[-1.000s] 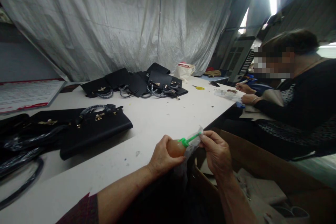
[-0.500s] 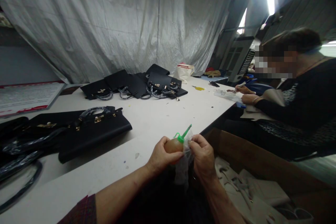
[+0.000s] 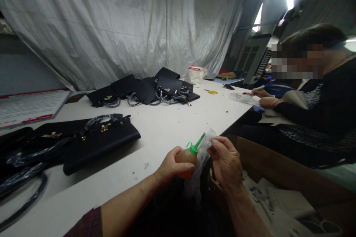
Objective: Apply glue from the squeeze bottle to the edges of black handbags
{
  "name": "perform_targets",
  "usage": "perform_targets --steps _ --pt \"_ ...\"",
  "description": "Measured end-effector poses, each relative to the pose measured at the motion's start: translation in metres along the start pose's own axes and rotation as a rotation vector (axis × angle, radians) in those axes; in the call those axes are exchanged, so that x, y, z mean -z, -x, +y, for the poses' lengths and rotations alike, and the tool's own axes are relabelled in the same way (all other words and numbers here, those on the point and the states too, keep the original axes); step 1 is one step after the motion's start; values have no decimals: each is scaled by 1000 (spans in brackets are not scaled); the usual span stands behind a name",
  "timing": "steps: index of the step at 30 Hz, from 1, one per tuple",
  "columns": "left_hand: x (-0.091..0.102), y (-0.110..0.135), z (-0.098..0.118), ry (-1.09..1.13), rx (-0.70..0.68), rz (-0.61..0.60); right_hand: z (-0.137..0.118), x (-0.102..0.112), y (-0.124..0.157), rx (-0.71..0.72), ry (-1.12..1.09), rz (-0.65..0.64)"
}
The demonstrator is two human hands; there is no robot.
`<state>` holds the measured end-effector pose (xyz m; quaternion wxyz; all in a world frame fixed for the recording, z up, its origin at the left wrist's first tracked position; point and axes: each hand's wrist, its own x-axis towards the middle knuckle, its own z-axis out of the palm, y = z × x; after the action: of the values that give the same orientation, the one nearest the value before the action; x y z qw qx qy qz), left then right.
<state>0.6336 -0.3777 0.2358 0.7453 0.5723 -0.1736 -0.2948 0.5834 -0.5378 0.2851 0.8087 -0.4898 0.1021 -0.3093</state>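
My left hand (image 3: 170, 166) is wrapped round a small squeeze bottle (image 3: 187, 159) of amber liquid with a green pointed nozzle (image 3: 198, 143) that tilts up to the right. My right hand (image 3: 226, 163) pinches a piece of clear plastic film (image 3: 202, 152) right beside the nozzle; the film hangs down between my hands. Both hands are just past the near edge of the white table (image 3: 172, 122).
A black handbag (image 3: 101, 137) lies on the table to my left, with more black bags at the far left and a pile of them (image 3: 150, 89) at the back. A person in a dark top (image 3: 314, 107) works at the right. A cardboard box (image 3: 275, 177) stands below.
The nozzle swung from level to tilted upward. My right hand dropped toward the bottle half a second ago, then rose again with the film beside the nozzle.
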Motion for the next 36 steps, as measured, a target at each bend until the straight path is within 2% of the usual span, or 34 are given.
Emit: perform_targets --steps 7,14,23,29,36 --pt "1 -1 -3 -84 6 -17 -12 4 0 34 21 -15" --pt "2 0 -5 -126 11 -28 -14 1 2 -66 22 -104" --pt "2 -1 -4 -149 18 -29 -7 2 -1 22 47 -31" --pt "4 1 -7 -38 13 -104 -1 1 -8 83 50 63" --pt "4 -1 -8 162 20 -192 -8 -5 2 -66 39 -7"
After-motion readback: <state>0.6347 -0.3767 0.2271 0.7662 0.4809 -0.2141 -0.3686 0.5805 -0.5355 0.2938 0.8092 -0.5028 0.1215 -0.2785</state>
